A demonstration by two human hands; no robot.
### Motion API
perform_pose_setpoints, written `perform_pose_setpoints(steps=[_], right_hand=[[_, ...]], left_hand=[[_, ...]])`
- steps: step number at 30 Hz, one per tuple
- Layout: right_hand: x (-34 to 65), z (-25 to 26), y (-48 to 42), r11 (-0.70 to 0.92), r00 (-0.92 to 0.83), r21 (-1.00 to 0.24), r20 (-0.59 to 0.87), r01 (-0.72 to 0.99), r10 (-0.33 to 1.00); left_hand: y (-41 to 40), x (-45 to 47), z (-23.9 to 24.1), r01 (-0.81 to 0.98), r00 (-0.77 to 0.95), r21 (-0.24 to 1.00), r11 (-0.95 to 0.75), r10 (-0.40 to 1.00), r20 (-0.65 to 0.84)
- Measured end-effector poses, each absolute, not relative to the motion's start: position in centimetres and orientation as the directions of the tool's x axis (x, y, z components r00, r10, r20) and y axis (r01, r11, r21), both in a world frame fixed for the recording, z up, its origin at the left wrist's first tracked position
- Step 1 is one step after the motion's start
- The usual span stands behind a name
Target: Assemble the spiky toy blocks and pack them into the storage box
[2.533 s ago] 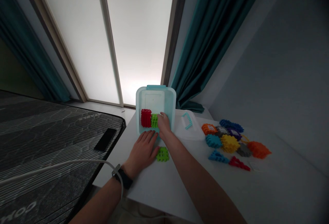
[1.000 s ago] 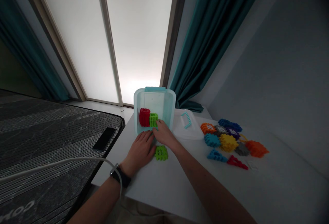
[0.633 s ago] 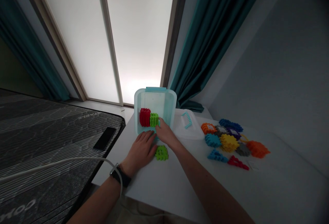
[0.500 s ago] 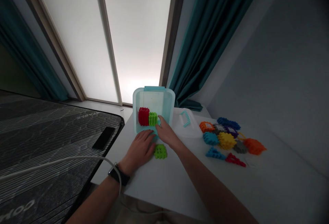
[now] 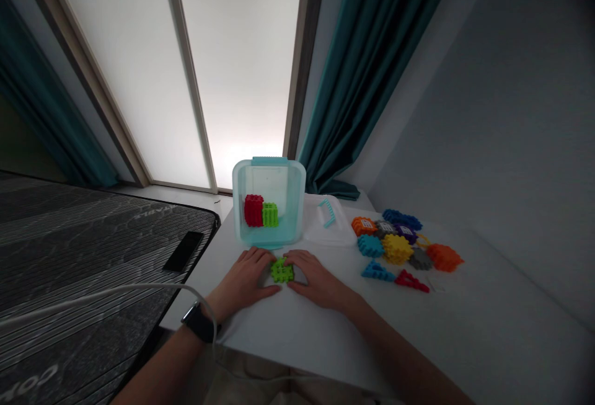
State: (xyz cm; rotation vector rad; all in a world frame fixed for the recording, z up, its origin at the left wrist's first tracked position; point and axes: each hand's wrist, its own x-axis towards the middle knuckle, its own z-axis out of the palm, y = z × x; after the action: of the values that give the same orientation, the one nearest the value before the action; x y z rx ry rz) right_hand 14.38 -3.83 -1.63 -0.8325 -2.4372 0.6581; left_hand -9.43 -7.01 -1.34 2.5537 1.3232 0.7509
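My left hand (image 5: 244, 276) and my right hand (image 5: 316, 278) lie palm down on the white table, one on each side of a green waffle block (image 5: 282, 270). Their fingertips meet the block's sides, and it still rests on the tabletop. Just beyond my hands stands a clear teal-tinted plastic box (image 5: 288, 206). Inside it, a red waffle block (image 5: 253, 210) and a second green waffle block (image 5: 270, 214) stand side by side against the left wall.
A clear lid (image 5: 328, 226) with a teal handle lies right of the box. Further right is a cluster of several multicoloured waffle blocks (image 5: 395, 249). A mattress (image 5: 93, 237) with a black phone (image 5: 183, 251) lies left of the table, beneath a white cable (image 5: 116, 290).
My right hand has come out of the box and down to the loose green block, and my left hand has closed in on it. The view has shifted slightly.
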Motion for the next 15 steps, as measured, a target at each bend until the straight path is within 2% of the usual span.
perform_pose_setpoints(steps=[10, 15], right_hand=[[14.24, -1.97, -4.1, 0.705, -0.678, -0.571, 0.318, 0.421, 0.663], [14.45, -1.9, -4.27, 0.588, -0.591, -0.685, 0.279, 0.431, 0.757]], left_hand=[[-6.76, -9.4, -1.81, 0.696, 0.461, 0.435, -0.571, 0.82, 0.339], [-6.8, -9.57, -1.89, 0.65, 0.387, 0.535, -0.54, 0.841, 0.378]])
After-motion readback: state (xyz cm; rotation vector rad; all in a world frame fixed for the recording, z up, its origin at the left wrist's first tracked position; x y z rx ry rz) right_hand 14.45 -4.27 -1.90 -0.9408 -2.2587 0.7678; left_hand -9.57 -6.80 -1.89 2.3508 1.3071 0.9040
